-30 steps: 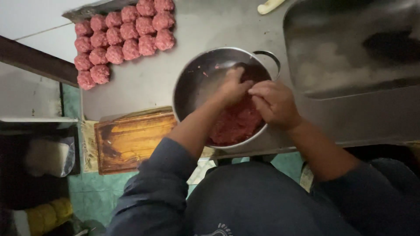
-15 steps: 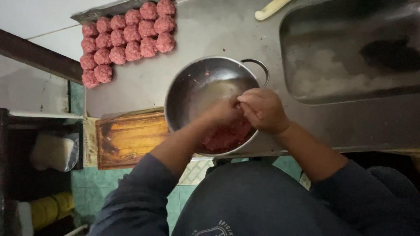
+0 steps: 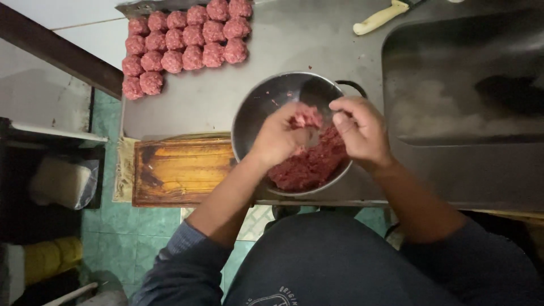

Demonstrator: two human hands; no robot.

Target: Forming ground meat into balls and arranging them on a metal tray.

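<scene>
A: Where is the lump of minced meat (image 3: 306, 117), and how is it held?
B: Centre of the frame, above the metal bowl (image 3: 266, 105). The left hand (image 3: 279, 136) is cupped under it, fingers partly curled around it. The right hand (image 3: 361, 129) is half closed, its fingertips (image 3: 340, 119) pinched together just beside the lump; whether they touch it cannot be determined.

A: Bowl contents?
B: A mass of raw mince (image 3: 309, 165) fills the lower part of the bowl, below both hands.

A: Surroundings?
B: The bowl sits on a grey metal surface (image 3: 226, 93). Rows of formed meatballs (image 3: 184, 48) lie at upper left. A wooden board (image 3: 181, 173) lies left of the bowl. A sink (image 3: 464, 85) occupies the right, and a pale knife handle (image 3: 379, 18) lies at the top edge.
</scene>
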